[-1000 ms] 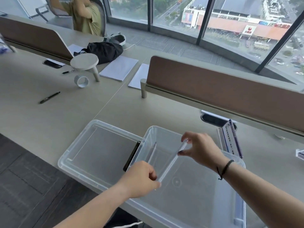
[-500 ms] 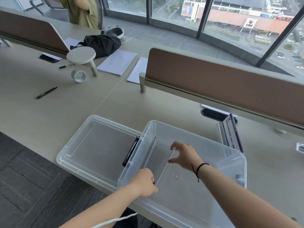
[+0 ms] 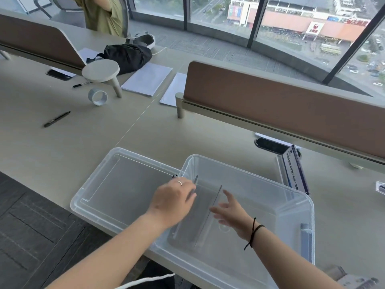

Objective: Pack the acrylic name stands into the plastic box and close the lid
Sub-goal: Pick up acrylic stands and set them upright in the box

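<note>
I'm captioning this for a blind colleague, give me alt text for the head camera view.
Two bare hands reach into a clear plastic box on a desk: the left hand touches one upright acrylic stand, the open right hand is beside another. The lid lies left of the box.

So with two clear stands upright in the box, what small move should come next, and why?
Probably reach the right hand to the printed acrylic name stand on the beige desk right of the clear plastic box: that hand is open, and the lid lies off.
</note>
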Demonstrator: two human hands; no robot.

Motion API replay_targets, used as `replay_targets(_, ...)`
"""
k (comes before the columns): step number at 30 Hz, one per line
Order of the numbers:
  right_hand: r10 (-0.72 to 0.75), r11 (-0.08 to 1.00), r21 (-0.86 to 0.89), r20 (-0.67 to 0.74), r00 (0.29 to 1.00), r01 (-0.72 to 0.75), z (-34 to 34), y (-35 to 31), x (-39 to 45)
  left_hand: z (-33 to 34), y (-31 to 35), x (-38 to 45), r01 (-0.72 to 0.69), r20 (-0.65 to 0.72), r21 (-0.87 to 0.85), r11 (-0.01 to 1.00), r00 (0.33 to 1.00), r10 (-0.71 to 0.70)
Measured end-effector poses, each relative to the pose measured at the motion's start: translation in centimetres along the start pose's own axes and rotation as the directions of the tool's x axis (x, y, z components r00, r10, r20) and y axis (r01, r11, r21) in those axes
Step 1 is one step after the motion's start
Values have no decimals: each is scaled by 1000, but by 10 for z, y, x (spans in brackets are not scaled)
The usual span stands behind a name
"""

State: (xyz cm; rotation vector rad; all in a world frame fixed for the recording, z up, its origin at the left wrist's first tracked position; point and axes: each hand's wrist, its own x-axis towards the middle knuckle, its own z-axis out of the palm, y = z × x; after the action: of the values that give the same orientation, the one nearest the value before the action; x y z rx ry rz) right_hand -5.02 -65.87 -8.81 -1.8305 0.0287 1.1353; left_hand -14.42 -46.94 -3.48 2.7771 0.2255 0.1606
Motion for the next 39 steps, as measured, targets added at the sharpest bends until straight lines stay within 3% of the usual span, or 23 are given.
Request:
replay_targets(1, 32, 999, 39, 24, 999, -33, 4, 5, -2, 1, -8, 6, -6, -26, 22, 1000, 1000, 7)
replay_targets(4, 74, 990, 114, 47, 996, -79, 13, 16, -1, 15, -22, 10, 104, 253, 46, 994, 961, -112)
replay_targets(6, 76, 987, 135, 56, 995, -83, 17, 17, 0, 23, -25, 7, 180, 333, 23, 983, 926, -178)
replay_targets(18, 45, 991, 121, 83, 996, -55, 29, 9, 7, 27, -24, 4, 270, 275, -41, 962, 929, -249)
replay_targets(39, 52, 988, 140, 127, 991, -70, 40, -3, 15, 26, -23, 4, 292, 264, -42, 955, 926, -271)
